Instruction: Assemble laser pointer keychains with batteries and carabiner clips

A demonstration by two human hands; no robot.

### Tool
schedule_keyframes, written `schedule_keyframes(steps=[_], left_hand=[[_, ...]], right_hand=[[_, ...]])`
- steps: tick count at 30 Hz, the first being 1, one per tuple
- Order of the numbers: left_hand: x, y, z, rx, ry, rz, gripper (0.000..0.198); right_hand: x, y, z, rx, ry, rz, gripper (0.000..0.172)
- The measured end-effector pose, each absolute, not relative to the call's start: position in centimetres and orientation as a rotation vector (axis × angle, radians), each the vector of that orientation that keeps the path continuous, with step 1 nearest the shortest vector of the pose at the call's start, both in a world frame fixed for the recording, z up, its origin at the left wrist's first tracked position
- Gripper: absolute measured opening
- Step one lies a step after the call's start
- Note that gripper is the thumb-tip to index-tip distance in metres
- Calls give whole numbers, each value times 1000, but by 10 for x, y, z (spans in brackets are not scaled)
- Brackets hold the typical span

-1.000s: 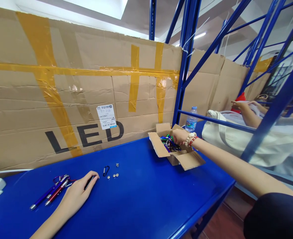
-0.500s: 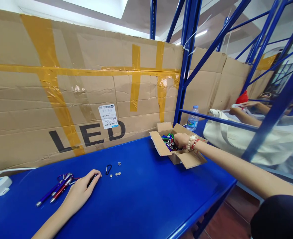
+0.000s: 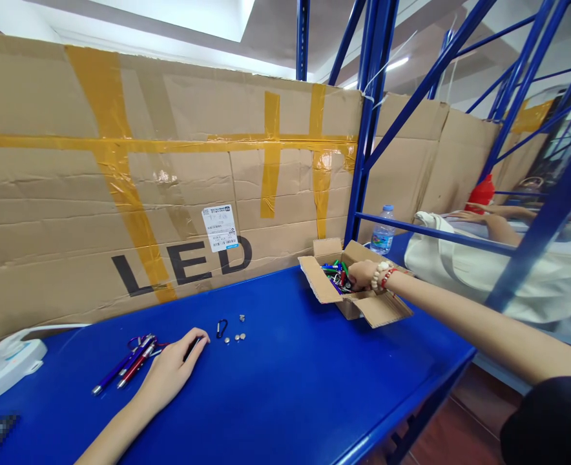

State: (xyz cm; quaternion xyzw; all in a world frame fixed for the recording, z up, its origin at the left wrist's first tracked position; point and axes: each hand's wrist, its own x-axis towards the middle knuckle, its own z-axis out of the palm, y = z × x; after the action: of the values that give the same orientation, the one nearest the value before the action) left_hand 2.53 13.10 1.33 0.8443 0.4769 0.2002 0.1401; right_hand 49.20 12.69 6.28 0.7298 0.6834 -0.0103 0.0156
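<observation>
My left hand [image 3: 172,371] rests on the blue table, its fingers curled towards the thumb around a dark gap; whether anything is in it I cannot make out. Beside its wrist lie several slim penlights [image 3: 133,365], blue and red with silver tips. Past its fingertips are a black carabiner [image 3: 222,328] and several small silver button cells [image 3: 239,337]. My right hand [image 3: 362,274], with bead bracelets at the wrist, reaches into an open cardboard box [image 3: 320,284]. Its fingers are closed and partly hidden among colourful small metal pieces [image 3: 336,274] in blue, green and red.
A tall taped cardboard sheet [image 3: 188,187] marked LED stands behind the table [image 3: 266,394]. Blue rack posts [image 3: 363,148] rise by the box, with a water bottle [image 3: 382,231] behind. A white power strip [image 3: 11,368] lies left. Another person's arm [image 3: 493,226] is beyond a white bag [image 3: 440,252].
The view has turned slightly left, so everything appears further right. My right hand stays in the box, with slightly more of its contents showing beside the fingers. My left hand keeps its place.
</observation>
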Motion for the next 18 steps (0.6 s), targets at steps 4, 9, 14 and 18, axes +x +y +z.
schedule_keyframes(steps=[4, 9, 14, 18], left_hand=[[24, 130, 14, 2437, 1369, 612, 29], [24, 131, 13, 2426, 1360, 610, 29], [25, 133, 11, 2424, 1350, 629, 29], [24, 132, 12, 2422, 1346, 614, 29]], right_hand=[[490, 123, 78, 2084, 1956, -173, 25], [484, 117, 87, 1999, 1908, -164, 26], [482, 116, 84, 1980, 1886, -204, 26], [485, 118, 79, 2037, 1845, -317, 27]])
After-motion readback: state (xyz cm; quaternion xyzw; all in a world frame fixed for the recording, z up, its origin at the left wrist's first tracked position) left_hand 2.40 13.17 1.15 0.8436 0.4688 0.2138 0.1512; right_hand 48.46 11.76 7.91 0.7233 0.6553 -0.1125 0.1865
